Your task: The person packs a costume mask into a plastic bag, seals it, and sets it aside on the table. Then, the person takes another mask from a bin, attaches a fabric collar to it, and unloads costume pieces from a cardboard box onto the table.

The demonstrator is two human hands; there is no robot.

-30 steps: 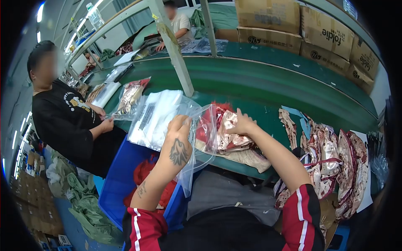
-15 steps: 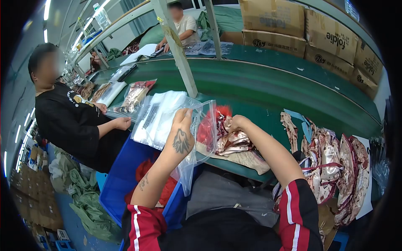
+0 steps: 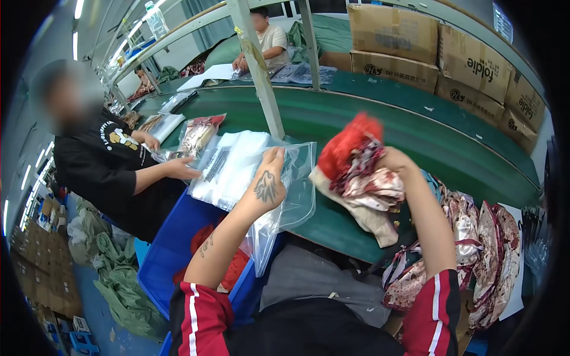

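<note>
My left hand [image 3: 269,183] is closed, its fingers pinching a clear plastic bag [image 3: 301,199] that hangs partly over the table edge. Beneath and to the left of it lies a stack of clear bags [image 3: 228,163] with dark print. My right hand [image 3: 396,164] grips a bundle of cloth [image 3: 363,178], raised over the green table [image 3: 323,222] to the right of the bag. Bright red fabric tops the bundle, shiny cream-and-maroon patterned cloth fills its middle, and a cream piece hangs below. The bundle is slightly blurred by motion.
More patterned garments [image 3: 475,243] lie at the right. A blue bin [image 3: 155,270] with red cloth [image 3: 236,270] stands below the table. A person in black [image 3: 98,169] is at my left. A white post [image 3: 261,83] rises from the table; cartons [image 3: 475,62] are stacked behind.
My right hand has lifted the cloth bundle up and to the right, away from the bag. My left hand keeps its hold on the bag. The co-worker's nearer hand has opened out.
</note>
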